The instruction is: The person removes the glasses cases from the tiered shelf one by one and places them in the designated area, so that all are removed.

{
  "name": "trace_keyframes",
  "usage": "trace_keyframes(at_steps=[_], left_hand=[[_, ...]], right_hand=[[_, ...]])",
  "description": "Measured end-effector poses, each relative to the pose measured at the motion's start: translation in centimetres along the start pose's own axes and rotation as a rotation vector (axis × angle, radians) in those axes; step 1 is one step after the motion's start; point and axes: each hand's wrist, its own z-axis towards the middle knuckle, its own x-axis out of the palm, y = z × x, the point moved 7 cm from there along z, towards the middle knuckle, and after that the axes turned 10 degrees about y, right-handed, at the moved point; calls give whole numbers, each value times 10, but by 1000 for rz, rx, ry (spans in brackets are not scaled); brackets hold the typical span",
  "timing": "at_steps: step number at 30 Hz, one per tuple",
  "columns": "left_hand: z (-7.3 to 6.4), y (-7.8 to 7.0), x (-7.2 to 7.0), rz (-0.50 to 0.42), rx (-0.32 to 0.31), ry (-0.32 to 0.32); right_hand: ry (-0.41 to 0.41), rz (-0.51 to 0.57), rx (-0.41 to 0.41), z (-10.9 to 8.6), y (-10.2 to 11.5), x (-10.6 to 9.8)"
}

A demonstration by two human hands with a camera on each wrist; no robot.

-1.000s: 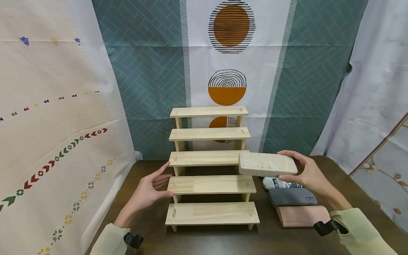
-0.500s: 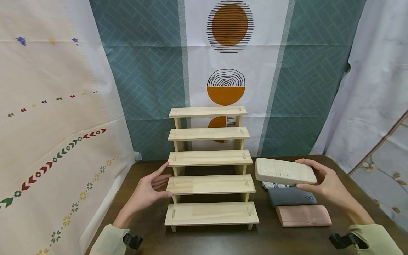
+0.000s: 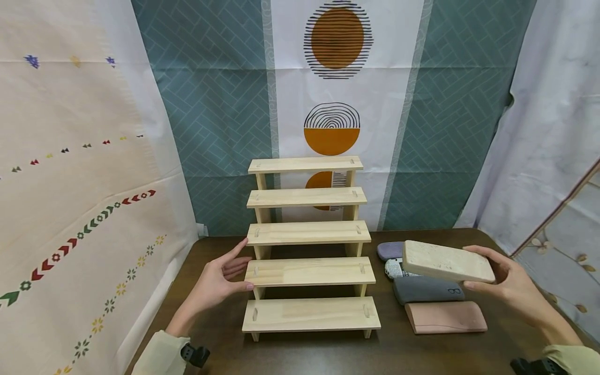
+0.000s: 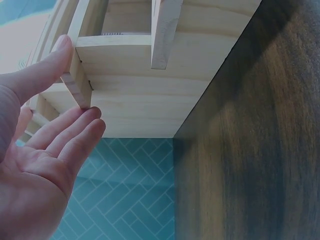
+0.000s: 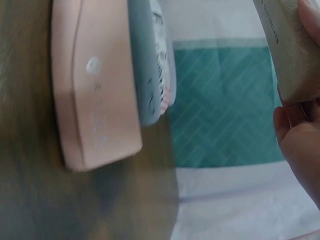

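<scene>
A pale wooden step shelf [image 3: 309, 233] with several tiers stands on the table. At its left side my left hand [image 3: 217, 281] holds the end of the second-lowest board, thumb at the front corner and fingertips at the rear edge. The left wrist view shows this board end [image 4: 77, 82] between thumb and fingers. To the right, my right hand [image 3: 508, 278] grips a cream glasses case [image 3: 447, 262] by its right end, thumb below and fingers on top. It is held above a row of cases; in the right wrist view the cream case [image 5: 290, 50] shows small print along its side.
Right of the shelf lie a purple case [image 3: 390, 250], a patterned black-and-white case [image 3: 394, 268], a grey-blue glasses case [image 3: 428, 289] and a pink case [image 3: 446, 317]. The dark wooden table [image 3: 309, 359] is bordered by hanging cloths [image 3: 225, 120].
My right hand has moved right and slightly down with the cream glasses case, away from the shelf, uncovering the purple case. My left hand stays at the shelf.
</scene>
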Motion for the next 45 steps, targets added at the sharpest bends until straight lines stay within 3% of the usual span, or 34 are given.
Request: trace_keyframes(at_steps=[6,14,23,28,45], left_hand=[[-1,0,1,-2,8,2],[-2,0,2,-9,5,11],[-1,0,1,-2,5,8],[-1,1,1,-6,1,9],[0,0,0,-7,9,12]], right_hand=[[-16,24,-6,-13,-17,-14],[-31,-81,17,-34,-41,-36],[-120,-239,185,-59,-68,-62],[-138,-273,262,-71,-82,-75],[-252,-287,296,-98,-122,-116]])
